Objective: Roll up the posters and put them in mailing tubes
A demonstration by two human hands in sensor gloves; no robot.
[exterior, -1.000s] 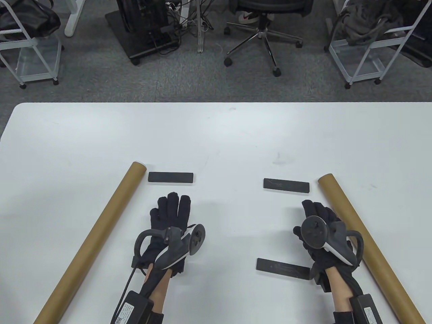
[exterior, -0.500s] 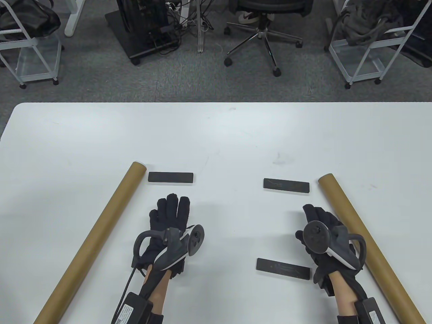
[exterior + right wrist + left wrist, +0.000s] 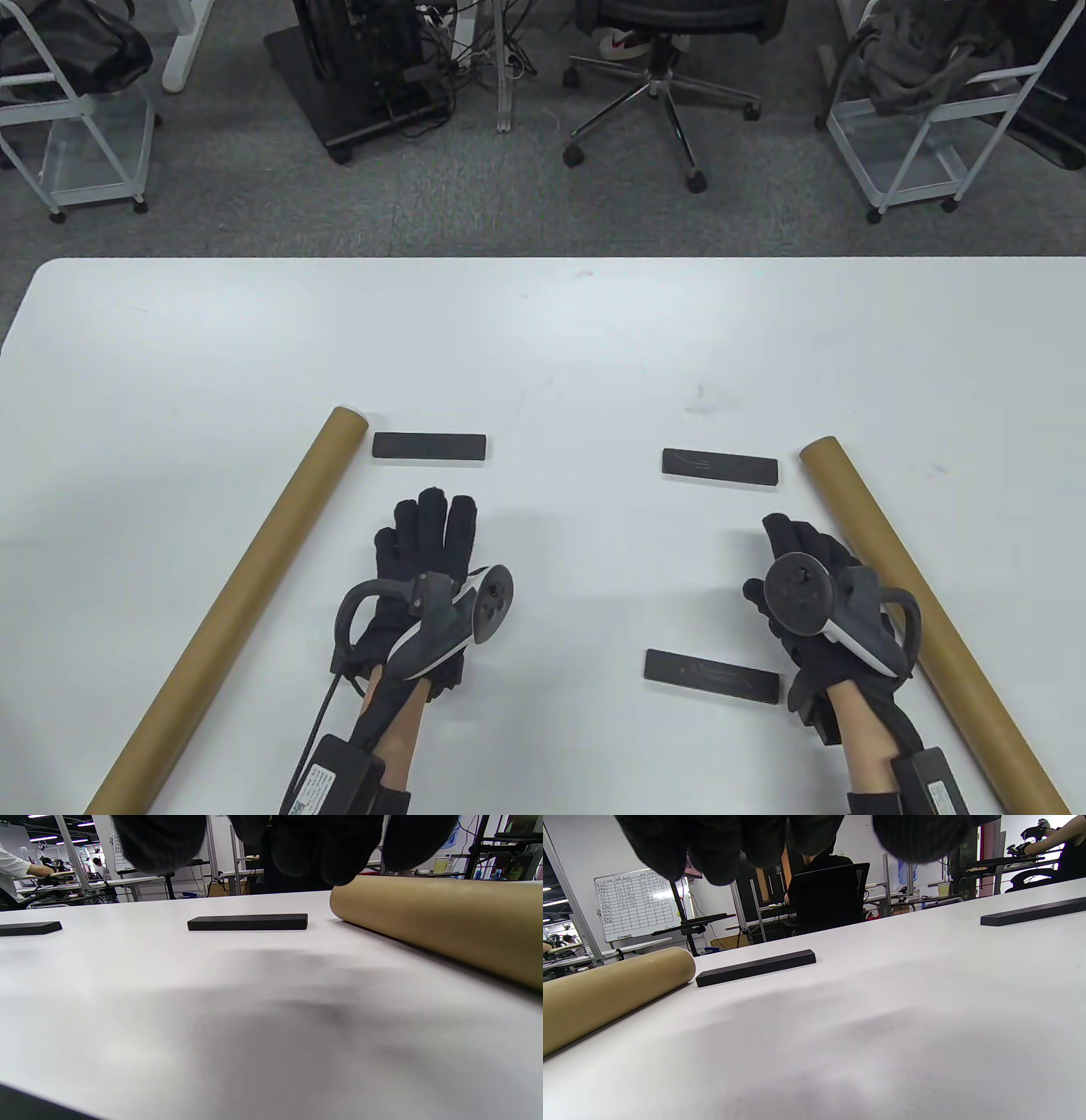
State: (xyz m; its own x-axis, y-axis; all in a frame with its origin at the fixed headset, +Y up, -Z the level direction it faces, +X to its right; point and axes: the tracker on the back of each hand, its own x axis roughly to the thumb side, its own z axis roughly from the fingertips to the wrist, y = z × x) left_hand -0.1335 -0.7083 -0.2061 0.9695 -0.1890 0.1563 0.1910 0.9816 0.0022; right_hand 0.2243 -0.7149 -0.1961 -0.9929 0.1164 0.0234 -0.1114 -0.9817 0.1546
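Two brown cardboard mailing tubes lie flat on the white table (image 3: 543, 340). The left tube (image 3: 229, 607) runs from the table's 7 o'clock corner up toward the centre, its open far end just beside a black bar. The right tube (image 3: 925, 620) mirrors it, running from the 5 o'clock corner up toward the centre. The two are well apart, with both hands between them. No poster can be made out as a separate sheet in any view.

Three flat black bars lie on the table. The far left bar (image 3: 430, 446) lies at 11 o'clock from the left hand, just beside the left tube's end. The far right bar (image 3: 719, 467) lies at 11 o'clock from the right hand, near the right tube's end. The near bar (image 3: 711, 675) lies at 8 o'clock from the right hand, close by its wrist.

The left hand (image 3: 420, 564) lies palm down with its fingers straight and pointing to 12 o'clock; it holds nothing. The right hand (image 3: 806, 586) also lies palm down with its fingers relaxed, pointing to about 11 o'clock, just beside the right tube; it holds nothing, and whether its outer edge touches the tube cannot be told. Each hand carries one tracker on its back.

Beyond the table at 12 o'clock stands one office chair (image 3: 670, 59), and two white wire carts stand at 10 and 2 o'clock.
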